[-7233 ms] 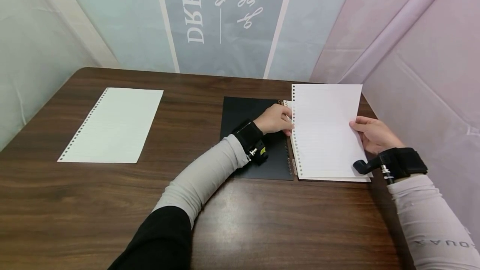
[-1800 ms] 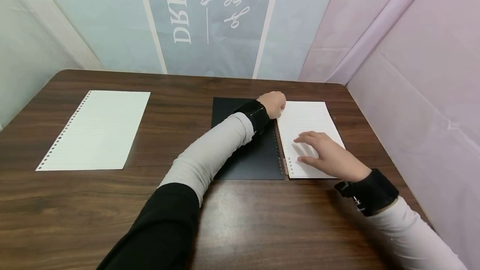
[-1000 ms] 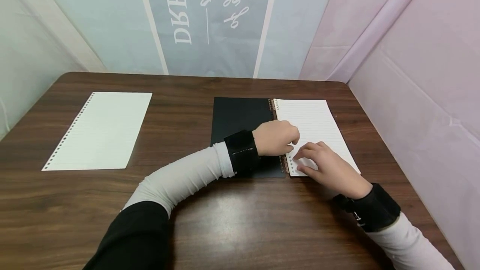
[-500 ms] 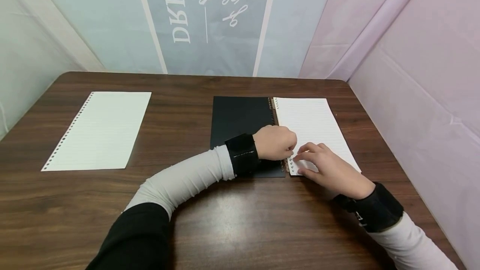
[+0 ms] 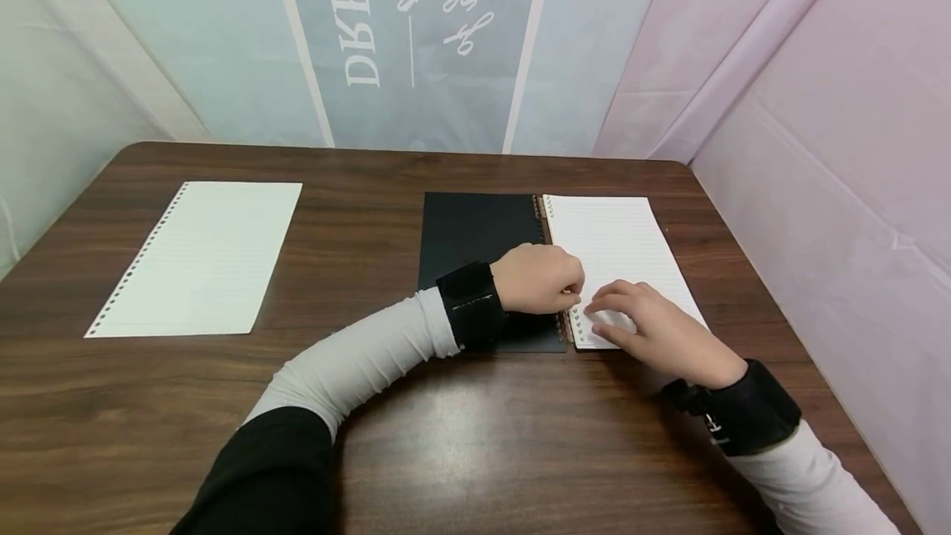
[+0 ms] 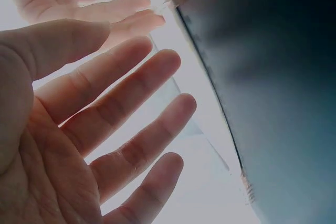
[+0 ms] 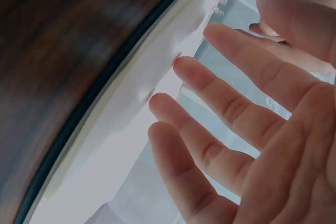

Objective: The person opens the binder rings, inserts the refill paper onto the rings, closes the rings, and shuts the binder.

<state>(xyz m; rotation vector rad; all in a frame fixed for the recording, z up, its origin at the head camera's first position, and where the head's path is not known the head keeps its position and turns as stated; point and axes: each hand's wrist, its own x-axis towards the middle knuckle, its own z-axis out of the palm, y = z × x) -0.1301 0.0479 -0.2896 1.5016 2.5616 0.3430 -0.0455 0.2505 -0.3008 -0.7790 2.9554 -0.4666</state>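
Note:
A loose-leaf notebook lies spread out, its black cover (image 5: 475, 225) on the left and a stack of lined paper (image 5: 602, 225) on the right. Between them runs the ring binding (image 5: 544, 217). My left hand (image 5: 537, 277) is over the lower half of the binding; in the left wrist view its fingers (image 6: 131, 90) are spread, nothing between them. On the lower part of the paper, my right hand (image 5: 654, 324) rests with fingers slightly bent. The right wrist view shows those fingertips (image 7: 186, 69) at the page surface. Part of the binding is hidden behind the left hand.
A separate punched sheet (image 5: 201, 258) lies flat at the left of the brown wooden table (image 5: 416, 469), holes along its left edge. Fabric curtains (image 5: 446, 106) hang behind the table's far edge and on both sides.
The loose sheet my right hand held raised seconds ago is no longer raised; that hand now rests on the page stack. My left hand moved from the binding's top down to its lower half.

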